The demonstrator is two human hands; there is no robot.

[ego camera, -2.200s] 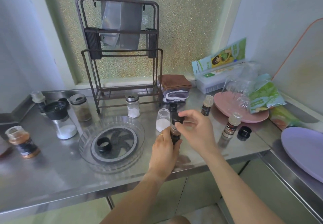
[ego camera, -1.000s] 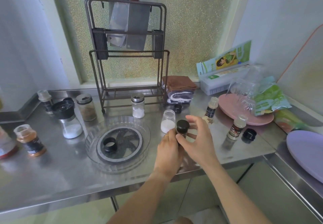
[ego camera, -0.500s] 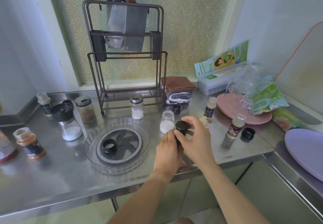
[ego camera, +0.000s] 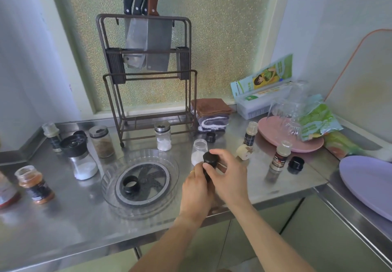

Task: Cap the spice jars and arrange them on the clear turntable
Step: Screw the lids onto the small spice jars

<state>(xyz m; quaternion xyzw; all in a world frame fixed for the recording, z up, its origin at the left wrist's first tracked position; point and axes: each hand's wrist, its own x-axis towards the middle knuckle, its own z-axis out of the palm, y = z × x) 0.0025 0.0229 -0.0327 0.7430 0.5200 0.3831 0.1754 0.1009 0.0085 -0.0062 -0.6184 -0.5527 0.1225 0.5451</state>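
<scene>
My left hand [ego camera: 196, 189] grips a small dark spice jar, its body mostly hidden by my fingers. My right hand [ego camera: 228, 172] pinches the jar's black cap [ego camera: 210, 159], which sits on top of it. The clear turntable [ego camera: 110, 187] lies left of my hands with a loose black cap [ego camera: 131, 184] on it. Uncapped jars stand around: an orange one [ego camera: 34, 183] at far left, a clear one with white powder [ego camera: 199, 149] behind my hands, and two small dark ones [ego camera: 250, 134] [ego camera: 280, 158] to the right. Loose black caps [ego camera: 296, 164] [ego camera: 210, 137] lie on the counter.
A black-topped grinder [ego camera: 79, 157], a brown spice jar [ego camera: 101, 141], a salt shaker [ego camera: 163, 135] and a small bottle [ego camera: 52, 134] stand near the knife rack [ego camera: 146, 76]. Folded cloths [ego camera: 211, 112], a pink plate [ego camera: 273, 138] with bags and a purple plate [ego camera: 369, 184] are at right.
Both hands lowered the jar toward the counter. The black cap went from above the jar onto its top, and my right hand has turned around it.
</scene>
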